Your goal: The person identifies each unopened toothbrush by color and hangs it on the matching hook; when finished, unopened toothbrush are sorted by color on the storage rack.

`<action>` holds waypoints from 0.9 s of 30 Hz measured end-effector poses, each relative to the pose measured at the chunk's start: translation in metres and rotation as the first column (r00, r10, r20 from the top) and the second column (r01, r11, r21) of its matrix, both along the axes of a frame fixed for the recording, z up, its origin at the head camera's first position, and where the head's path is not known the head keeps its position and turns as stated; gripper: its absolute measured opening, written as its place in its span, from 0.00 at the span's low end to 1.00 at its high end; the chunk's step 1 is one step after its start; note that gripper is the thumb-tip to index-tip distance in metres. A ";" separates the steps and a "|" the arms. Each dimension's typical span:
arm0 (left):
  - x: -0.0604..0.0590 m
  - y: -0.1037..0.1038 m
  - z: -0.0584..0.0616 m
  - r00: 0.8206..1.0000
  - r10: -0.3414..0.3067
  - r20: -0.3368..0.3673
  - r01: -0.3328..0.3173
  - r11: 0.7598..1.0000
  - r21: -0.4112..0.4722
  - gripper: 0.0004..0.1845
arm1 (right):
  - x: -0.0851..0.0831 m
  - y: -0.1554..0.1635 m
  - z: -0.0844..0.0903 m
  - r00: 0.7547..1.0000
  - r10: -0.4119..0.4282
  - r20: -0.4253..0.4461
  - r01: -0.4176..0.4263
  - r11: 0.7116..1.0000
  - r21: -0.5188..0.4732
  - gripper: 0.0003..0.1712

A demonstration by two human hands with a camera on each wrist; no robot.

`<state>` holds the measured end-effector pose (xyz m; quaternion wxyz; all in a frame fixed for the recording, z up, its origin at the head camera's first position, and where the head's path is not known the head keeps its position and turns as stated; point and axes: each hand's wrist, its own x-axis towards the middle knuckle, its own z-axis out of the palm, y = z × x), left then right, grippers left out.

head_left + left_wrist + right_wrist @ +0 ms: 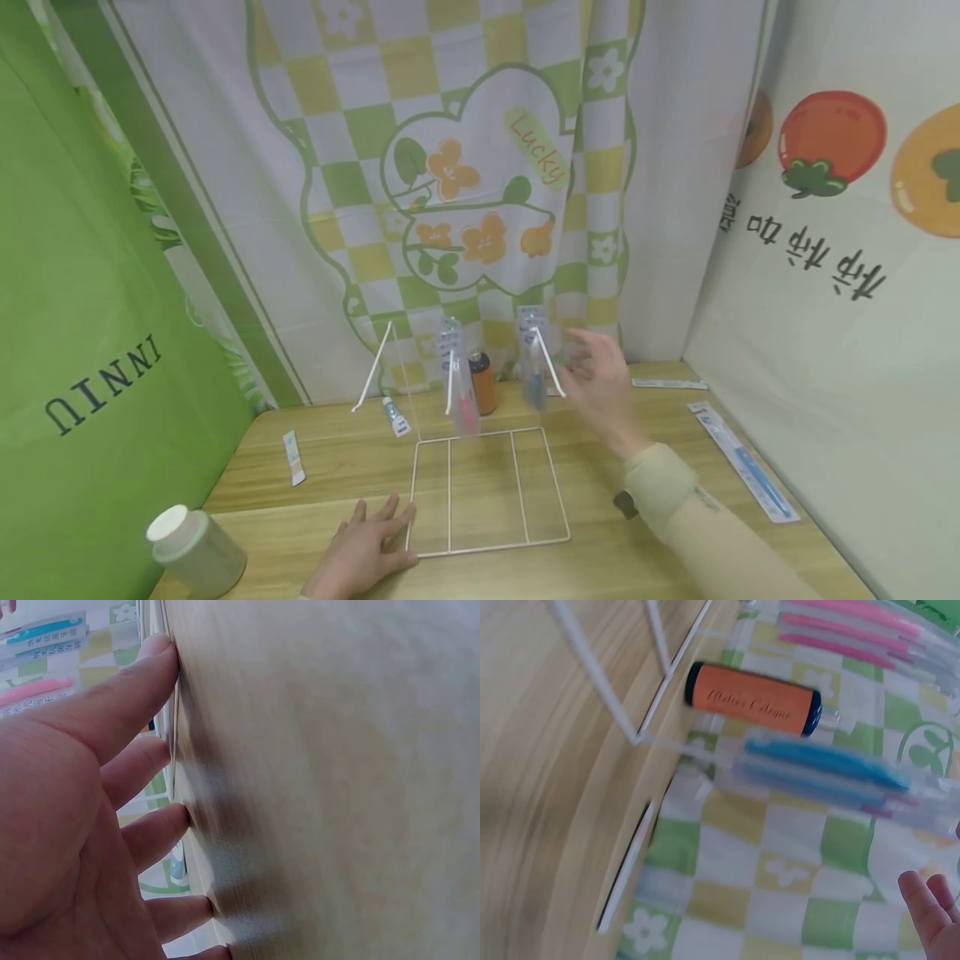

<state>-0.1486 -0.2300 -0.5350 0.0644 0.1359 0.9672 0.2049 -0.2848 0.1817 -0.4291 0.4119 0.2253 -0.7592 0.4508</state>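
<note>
A white wire rack (487, 492) stands on the wooden table (337, 467), with a flat grid base and upright hooks. A pack of pink toothbrushes (461, 392) hangs on the middle hook and a pack of blue ones (534, 371) on the right hook. An orange bottle (483, 383) stands behind them. My left hand (371, 537) lies flat on the table, its fingertips (161, 656) against the base's left wire. My right hand (600, 379) is raised with fingers spread, just right of the blue pack (825, 769), holding nothing. The right wrist view shows the orange bottle (754, 699) and my fingertips (930, 900).
A white-lidded jar (191, 550) stands at the near left corner. A small tube (395, 417) leans by the rack and a sachet (294, 458) lies to its left. One long toothbrush pack (742, 458) and a strip (669, 383) lie at the right. Printed curtains enclose the table.
</note>
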 end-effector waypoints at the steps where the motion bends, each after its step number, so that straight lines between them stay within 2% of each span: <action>1: 0.000 0.000 0.000 1.000 -0.001 0.000 0.001 1.000 -0.001 0.44 | -0.001 0.006 -0.002 1.000 -0.006 -0.006 0.006 1.000 -0.001 0.38; 5: 0.000 0.000 0.000 1.000 -0.005 -0.002 0.005 1.000 -0.005 0.44 | -0.003 0.034 -0.009 0.999 -0.048 0.019 0.048 0.999 0.016 0.39; 9: 0.000 0.000 -0.001 1.000 -0.006 -0.002 0.006 1.000 -0.007 0.44 | -0.003 0.067 -0.013 0.985 -0.037 0.168 0.035 0.999 0.015 0.39; 13: 0.000 -0.001 -0.001 1.000 -0.007 -0.002 0.007 1.000 -0.004 0.44 | -0.002 0.100 -0.017 0.951 -0.047 0.305 0.039 0.999 0.032 0.40; 17: 0.000 -0.001 -0.002 1.000 -0.009 -0.005 0.009 1.000 -0.003 0.44 | -0.003 0.126 -0.021 0.943 -0.116 0.313 0.094 0.992 0.084 0.41; 22: 0.001 -0.001 -0.001 1.000 -0.007 -0.010 0.007 1.000 0.004 0.43 | -0.007 0.158 -0.033 0.928 -0.227 0.297 0.180 0.967 0.179 0.40; 27: 0.001 0.000 0.000 1.000 -0.003 -0.010 0.004 1.000 0.010 0.43 | -0.009 0.195 -0.043 0.902 -0.239 0.360 0.139 0.950 0.281 0.39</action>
